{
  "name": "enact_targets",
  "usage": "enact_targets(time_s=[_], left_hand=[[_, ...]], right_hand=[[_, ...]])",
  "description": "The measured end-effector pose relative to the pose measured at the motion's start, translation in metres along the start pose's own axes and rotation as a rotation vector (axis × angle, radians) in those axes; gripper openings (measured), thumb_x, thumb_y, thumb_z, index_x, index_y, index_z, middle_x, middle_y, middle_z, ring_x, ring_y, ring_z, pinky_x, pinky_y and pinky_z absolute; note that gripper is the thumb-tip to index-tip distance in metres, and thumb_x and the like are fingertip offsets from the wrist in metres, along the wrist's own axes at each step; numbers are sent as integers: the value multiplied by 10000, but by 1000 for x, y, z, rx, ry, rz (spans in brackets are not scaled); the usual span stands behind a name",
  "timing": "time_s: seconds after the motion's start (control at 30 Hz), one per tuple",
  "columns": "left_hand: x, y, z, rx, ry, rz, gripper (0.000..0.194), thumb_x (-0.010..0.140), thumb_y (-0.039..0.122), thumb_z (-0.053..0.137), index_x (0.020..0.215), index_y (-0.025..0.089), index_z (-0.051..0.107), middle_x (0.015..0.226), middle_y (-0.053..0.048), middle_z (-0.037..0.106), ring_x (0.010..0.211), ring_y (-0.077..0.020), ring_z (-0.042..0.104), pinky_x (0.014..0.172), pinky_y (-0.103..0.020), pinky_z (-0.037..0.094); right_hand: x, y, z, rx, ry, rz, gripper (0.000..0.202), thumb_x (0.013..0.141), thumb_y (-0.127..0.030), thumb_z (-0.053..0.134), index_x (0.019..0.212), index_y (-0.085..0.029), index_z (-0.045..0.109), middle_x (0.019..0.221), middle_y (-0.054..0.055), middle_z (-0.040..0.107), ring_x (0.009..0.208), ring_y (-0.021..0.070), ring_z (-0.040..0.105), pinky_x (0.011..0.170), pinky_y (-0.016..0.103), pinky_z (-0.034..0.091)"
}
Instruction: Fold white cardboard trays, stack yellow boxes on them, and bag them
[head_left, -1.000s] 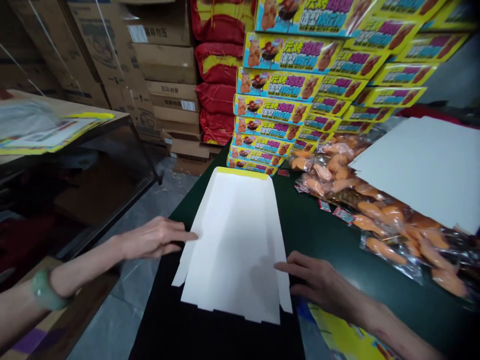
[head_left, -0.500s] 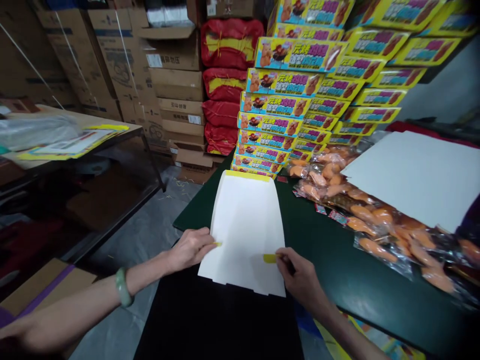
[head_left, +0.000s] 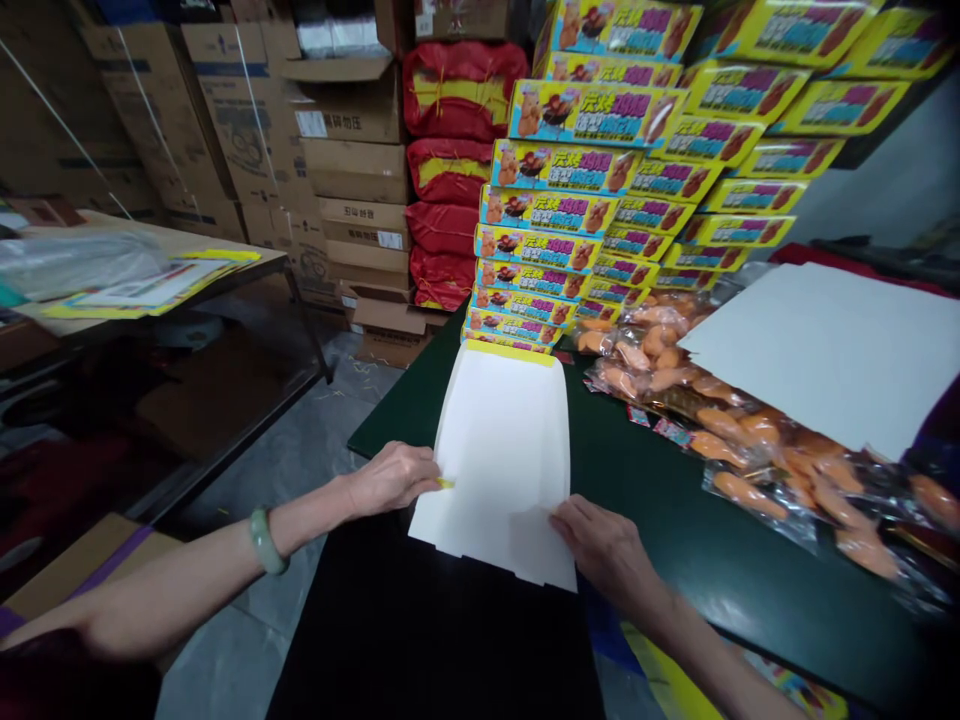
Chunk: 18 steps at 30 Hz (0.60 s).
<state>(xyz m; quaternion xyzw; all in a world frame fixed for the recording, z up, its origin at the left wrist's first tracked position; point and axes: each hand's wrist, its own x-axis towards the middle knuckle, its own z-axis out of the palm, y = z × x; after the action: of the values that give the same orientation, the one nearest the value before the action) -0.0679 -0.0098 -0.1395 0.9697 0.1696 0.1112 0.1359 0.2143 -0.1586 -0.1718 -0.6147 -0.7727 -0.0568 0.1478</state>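
Note:
A partly folded cardboard box [head_left: 501, 440], white on its inner face with a yellow strip along the far edge, lies at the front edge of the green table. Its near end juts out over my dark lap. My left hand [head_left: 397, 477] pinches the left side, where a small yellow tab shows at the fingertips. On the right side my right hand [head_left: 600, 540] is closed round the edge, its thumb and fingertips pressed on the card. Both side walls bend upward beyond my hands. What lies under my fingers is hidden.
Stacked yellow printed boxes [head_left: 555, 205] stand behind the card. To the right lie several plastic-wrapped orange items [head_left: 739, 430] and white sheets [head_left: 832, 345]. A side table [head_left: 262, 268] is at the left, with brown cartons [head_left: 352, 170] and red bundles [head_left: 465, 90] behind.
The box has shifted slightly right and its sides are bent up more. The yellow tab at my right hand is now out of sight, and my left hand has moved slightly right.

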Motion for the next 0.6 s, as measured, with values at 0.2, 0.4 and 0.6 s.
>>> enact_targets(time_s=[0.2, 0.4, 0.6], left_hand=[[-5, 1, -1, 220, -113, 78, 219, 888, 155, 335, 768, 151, 518, 747, -47, 512, 593, -143, 465, 525, -266, 332], [-11, 6, -9, 154, -219, 111, 375, 708, 173, 524, 1069, 106, 448, 907, -91, 511, 741, -208, 508, 621, -310, 431], [-9, 10, 0, -93, -14, -59, 362, 927, 356, 330, 840, 153, 616, 737, -29, 488, 653, -121, 489, 608, -219, 375]], right_hand=[[-14, 6, -40, 158, -295, -197, 659, 716, -152, 494, 1350, -147, 316, 1158, 152, 526, 1046, 222, 530, 874, 340, 459], [-22, 8, -14, 125, -74, -146, 580, 814, -347, 526, 1329, -137, 362, 988, 127, 568, 888, 223, 557, 786, 361, 482], [-1, -1, -19, 454, -126, 224, 448, 915, -413, 237, 608, -186, 473, 620, 9, 456, 573, 121, 474, 550, 230, 391]])
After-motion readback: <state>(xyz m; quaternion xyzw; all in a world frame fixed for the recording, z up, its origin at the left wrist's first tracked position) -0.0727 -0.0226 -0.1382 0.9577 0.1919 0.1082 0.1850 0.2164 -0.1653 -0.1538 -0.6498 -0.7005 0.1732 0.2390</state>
